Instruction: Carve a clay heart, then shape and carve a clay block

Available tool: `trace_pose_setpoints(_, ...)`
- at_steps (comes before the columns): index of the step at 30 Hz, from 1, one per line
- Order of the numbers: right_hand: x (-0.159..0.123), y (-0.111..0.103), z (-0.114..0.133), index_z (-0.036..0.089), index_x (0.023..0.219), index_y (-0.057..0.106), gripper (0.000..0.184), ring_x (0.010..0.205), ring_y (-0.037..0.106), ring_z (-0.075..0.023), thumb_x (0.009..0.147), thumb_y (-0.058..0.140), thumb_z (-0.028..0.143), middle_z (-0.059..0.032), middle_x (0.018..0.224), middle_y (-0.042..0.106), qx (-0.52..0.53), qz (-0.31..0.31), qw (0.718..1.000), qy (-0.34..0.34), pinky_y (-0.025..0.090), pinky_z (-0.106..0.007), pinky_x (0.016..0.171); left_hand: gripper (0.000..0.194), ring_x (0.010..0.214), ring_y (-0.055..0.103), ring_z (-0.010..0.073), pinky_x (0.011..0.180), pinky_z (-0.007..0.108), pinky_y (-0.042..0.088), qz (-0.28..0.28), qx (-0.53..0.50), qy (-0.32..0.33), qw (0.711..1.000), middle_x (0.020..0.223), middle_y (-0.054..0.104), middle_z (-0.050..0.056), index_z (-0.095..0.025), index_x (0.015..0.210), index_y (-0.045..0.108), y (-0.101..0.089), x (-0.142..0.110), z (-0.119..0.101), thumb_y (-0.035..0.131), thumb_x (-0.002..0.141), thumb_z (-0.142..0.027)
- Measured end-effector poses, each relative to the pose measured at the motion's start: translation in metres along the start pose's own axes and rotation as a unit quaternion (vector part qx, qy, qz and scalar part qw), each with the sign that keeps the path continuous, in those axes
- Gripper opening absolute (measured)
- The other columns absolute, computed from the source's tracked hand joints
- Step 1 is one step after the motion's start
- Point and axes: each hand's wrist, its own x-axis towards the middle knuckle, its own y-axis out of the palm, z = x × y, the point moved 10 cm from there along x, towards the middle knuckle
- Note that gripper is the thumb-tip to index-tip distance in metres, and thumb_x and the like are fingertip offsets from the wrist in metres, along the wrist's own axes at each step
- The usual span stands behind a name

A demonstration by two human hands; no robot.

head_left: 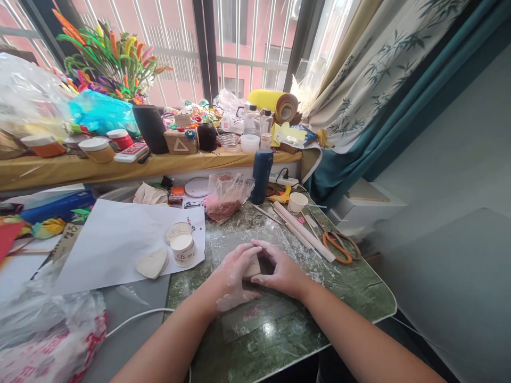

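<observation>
My left hand (235,274) and my right hand (281,270) curve around a pale lump of clay (253,268), with their fingertips meeting at its far side. White powder coats the fingers of both hands. Most of the lump is hidden by them. Beneath lies a clear plastic sheet (243,324) on the green marbled table (351,298). To the left, a flat pale clay piece with rounded corners (152,263) rests at the edge of white paper (115,239), beside a small white tub (183,249) and a round disc (178,232).
Scissors with orange handles (339,247), a pale rolling rod (305,231) and a paper cup (297,202) lie to the right. A bag of reddish material (225,199) and a dark blue bottle (261,176) stand behind. A crumpled plastic bag (51,330) is at the left.
</observation>
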Motion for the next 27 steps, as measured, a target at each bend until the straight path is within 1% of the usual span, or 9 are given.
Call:
trace_pose_setpoints(5,0.002,-0.003,0.011,0.028,0.155,0.045,0.088,0.142,0.053,-0.033,0.077,0.084,0.036,-0.0111,0.156,0.053,-0.086,0.024,0.996,-0.032,0.042,-0.055,0.118,0.104,0.148,0.033,0.0424,0.12,0.063,0.032,-0.03,0.007,-0.024,0.999,0.16,0.033,0.016,-0.031,0.15,0.042,-0.011,-0.007,0.002,0.092,0.062,-0.053)
trace_pose_setpoints(9,0.006,0.002,0.022,0.029,0.15,0.053,0.077,0.134,0.059,-0.0318,0.078,0.082,0.034,-0.01,0.146,0.062,-0.124,0.05,0.99,-0.05,0.046,-0.054,0.115,0.046,0.136,0.046,0.0331,0.117,0.054,0.037,-0.105,-0.029,-0.012,0.994,0.141,0.052,0.014,-0.026,0.13,0.057,-0.033,-0.009,0.0,0.058,0.095,-0.055)
trace_pose_setpoints(11,0.011,-0.004,0.031,0.028,0.141,0.062,0.063,0.128,0.063,-0.0306,0.081,0.08,0.032,-0.0094,0.137,0.068,-0.114,0.038,0.992,-0.049,0.049,-0.052,0.112,0.04,0.127,0.052,0.0301,0.114,0.051,0.039,-0.185,-0.047,-0.026,0.981,0.129,0.059,0.012,-0.024,0.12,0.061,-0.05,-0.012,0.008,0.039,0.103,-0.052)
trace_pose_setpoints(14,0.022,-0.039,0.053,0.027,0.13,0.068,0.048,0.122,0.066,-0.03,0.083,0.079,0.034,-0.0098,0.132,0.069,-0.048,-0.065,0.995,-0.062,0.052,-0.051,0.108,0.045,0.117,0.056,0.0288,0.11,0.048,0.042,-0.279,-0.075,-0.075,0.954,0.12,0.062,0.011,-0.022,0.115,0.062,-0.066,-0.018,0.029,0.034,0.104,-0.056)
trace_pose_setpoints(17,0.022,-0.086,0.071,0.028,0.139,0.055,0.057,0.125,0.064,-0.0285,0.087,0.076,0.038,-0.0106,0.141,0.063,0.039,-0.22,0.969,-0.107,0.054,-0.049,0.106,0.046,0.111,0.059,0.0277,0.106,0.046,0.044,-0.31,-0.101,-0.119,0.938,0.114,0.065,0.009,-0.023,0.114,0.062,-0.069,-0.021,0.047,0.035,0.103,-0.059)
trace_pose_setpoints(19,0.015,-0.098,0.068,0.028,0.143,0.048,0.061,0.13,0.061,-0.0281,0.089,0.074,0.039,-0.0114,0.144,0.059,0.029,-0.273,0.953,-0.126,0.052,-0.05,0.109,0.045,0.108,0.06,0.0274,0.103,0.045,0.045,-0.313,-0.107,-0.138,0.934,0.112,0.066,0.008,-0.023,0.113,0.063,-0.069,-0.021,0.053,0.037,0.102,-0.058)
trace_pose_setpoints(21,0.011,-0.087,0.05,0.027,0.137,0.052,0.056,0.132,0.059,-0.0291,0.087,0.074,0.039,-0.0117,0.14,0.06,-0.042,-0.248,0.962,-0.103,0.049,-0.051,0.112,0.04,0.106,0.061,0.0269,0.101,0.044,0.046,-0.304,-0.103,-0.15,0.935,0.108,0.067,0.007,-0.023,0.111,0.064,-0.067,-0.02,0.054,0.039,0.102,-0.052)
trace_pose_setpoints(23,0.008,-0.059,0.021,0.027,0.128,0.061,0.051,0.126,0.062,-0.0318,0.081,0.079,0.035,-0.0107,0.132,0.065,-0.12,-0.154,0.979,-0.051,0.049,-0.055,0.111,0.033,0.103,0.062,0.0263,0.098,0.042,0.048,-0.285,-0.094,-0.161,0.94,0.105,0.067,0.006,-0.023,0.108,0.065,-0.064,-0.018,0.052,0.042,0.101,-0.045)
trace_pose_setpoints(27,-0.008,-0.048,-0.001,0.026,0.137,0.056,0.052,0.139,0.052,-0.0312,0.087,0.07,0.031,-0.0134,0.147,0.055,-0.203,-0.189,0.96,-0.027,0.04,-0.056,0.118,0.026,0.101,0.063,0.0256,0.096,0.041,0.048,-0.237,-0.075,-0.174,0.953,0.101,0.067,0.004,-0.023,0.104,0.066,-0.057,-0.013,0.048,0.044,0.097,-0.036)
